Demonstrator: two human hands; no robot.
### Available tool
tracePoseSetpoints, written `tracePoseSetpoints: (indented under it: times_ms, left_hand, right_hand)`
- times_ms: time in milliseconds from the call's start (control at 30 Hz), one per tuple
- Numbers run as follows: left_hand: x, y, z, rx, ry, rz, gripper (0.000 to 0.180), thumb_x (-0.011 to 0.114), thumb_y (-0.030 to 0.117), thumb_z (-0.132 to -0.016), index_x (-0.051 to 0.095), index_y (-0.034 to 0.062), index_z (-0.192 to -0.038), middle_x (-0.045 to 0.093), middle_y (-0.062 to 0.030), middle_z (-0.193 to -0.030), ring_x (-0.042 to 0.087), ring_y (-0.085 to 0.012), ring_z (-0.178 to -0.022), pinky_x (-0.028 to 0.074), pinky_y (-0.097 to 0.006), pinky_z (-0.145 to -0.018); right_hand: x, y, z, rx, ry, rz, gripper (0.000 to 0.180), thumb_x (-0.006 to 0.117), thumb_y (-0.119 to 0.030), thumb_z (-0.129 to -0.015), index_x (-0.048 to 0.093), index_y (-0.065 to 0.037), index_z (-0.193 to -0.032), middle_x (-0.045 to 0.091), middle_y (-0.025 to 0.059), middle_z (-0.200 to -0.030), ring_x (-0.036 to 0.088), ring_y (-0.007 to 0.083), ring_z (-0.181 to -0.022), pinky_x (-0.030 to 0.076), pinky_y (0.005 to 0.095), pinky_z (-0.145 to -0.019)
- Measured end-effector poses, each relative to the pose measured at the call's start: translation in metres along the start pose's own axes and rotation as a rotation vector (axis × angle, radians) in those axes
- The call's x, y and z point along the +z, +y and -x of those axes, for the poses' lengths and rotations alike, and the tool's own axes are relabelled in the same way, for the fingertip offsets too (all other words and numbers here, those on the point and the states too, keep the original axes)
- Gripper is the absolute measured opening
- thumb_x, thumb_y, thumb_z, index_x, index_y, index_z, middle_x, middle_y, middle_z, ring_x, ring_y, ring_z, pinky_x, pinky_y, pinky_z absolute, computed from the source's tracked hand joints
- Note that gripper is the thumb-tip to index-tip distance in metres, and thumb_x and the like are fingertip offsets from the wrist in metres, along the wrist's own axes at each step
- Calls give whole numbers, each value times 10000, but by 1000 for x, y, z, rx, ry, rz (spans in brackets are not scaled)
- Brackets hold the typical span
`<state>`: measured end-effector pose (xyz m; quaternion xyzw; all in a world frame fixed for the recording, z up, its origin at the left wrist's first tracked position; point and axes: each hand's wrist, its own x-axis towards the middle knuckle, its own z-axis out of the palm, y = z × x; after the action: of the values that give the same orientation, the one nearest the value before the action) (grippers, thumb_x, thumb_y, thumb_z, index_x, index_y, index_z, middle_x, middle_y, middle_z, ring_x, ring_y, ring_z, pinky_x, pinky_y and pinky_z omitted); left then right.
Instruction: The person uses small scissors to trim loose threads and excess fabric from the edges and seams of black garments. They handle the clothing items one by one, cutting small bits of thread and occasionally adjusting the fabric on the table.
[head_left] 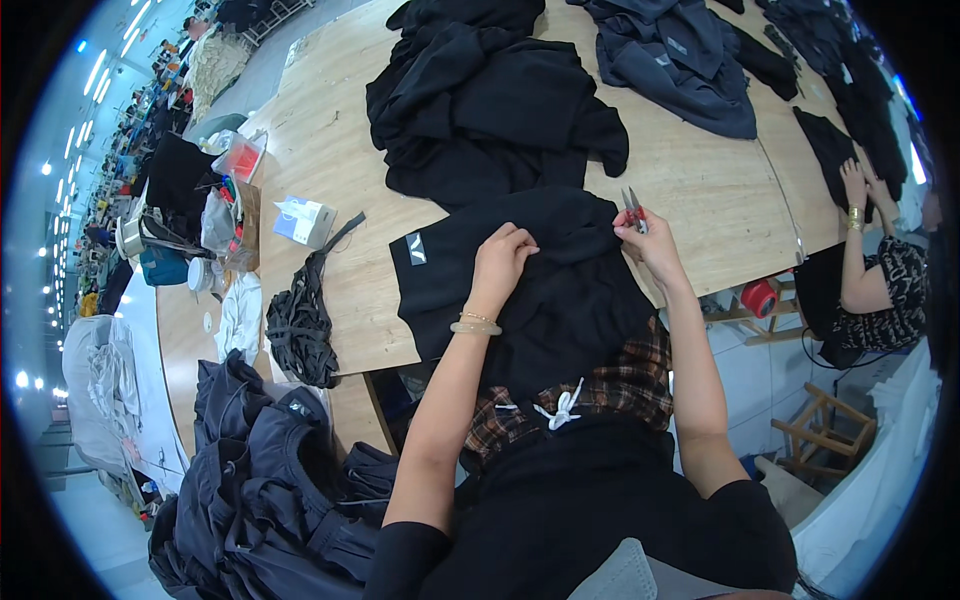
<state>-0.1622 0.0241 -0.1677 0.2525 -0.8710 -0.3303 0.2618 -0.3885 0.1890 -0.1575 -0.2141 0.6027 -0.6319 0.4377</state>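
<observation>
A black garment (440,285) with a small dark label patch lies across the table edge and hangs over my lap. My left hand (503,262) is closed, its fingertips pinching the cloth near the middle. At the garment's right edge my right hand (652,248) holds a pair of thread snips (633,212), blades pointing up and away from me. The thumb and fingertip of that hand meet close to the cloth; whether they also pinch it I cannot tell.
A heap of black garments (480,110) lies just beyond; grey garments (680,70) are at the far right. To the left are a tissue box (304,222), dark fabric strips (300,330) and a dark clothing pile (265,490). A co-worker's hands (855,185) touch black cloth at right.
</observation>
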Motion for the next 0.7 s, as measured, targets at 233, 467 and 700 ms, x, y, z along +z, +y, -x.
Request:
tracePoseSetpoints:
  times_ms: [233,467,700]
  left_hand:
    - [-31,-15,3,-321,148,240,91,688,57,-909,639,-14,-881,618,-91,-750,568,-154,-585,461,-319,-554]
    - [-87,-43,19,-384,390,47,125,669,73,-937,670,-20,-1022,681,-112,-796,633,-184,-693,489,-318,-652]
    - [-140,-65,52,-82,523,-610,568,668,108,-949,448,-49,-1449,654,-238,-1228,676,-299,-1059,525,-356,-920]
  right_hand:
    - [-4,1,4,0,41,14,113,684,30,-881,658,-53,-953,548,-54,-782,493,28,-645,379,190,-560]
    - [-4,0,3,21,10,-16,118,665,39,-893,655,-45,-974,542,-56,-771,434,16,-577,326,190,-513]
    - [6,-36,22,-17,22,-148,324,668,-7,-911,648,-6,-1234,681,29,-1031,360,-3,-520,266,199,-469]
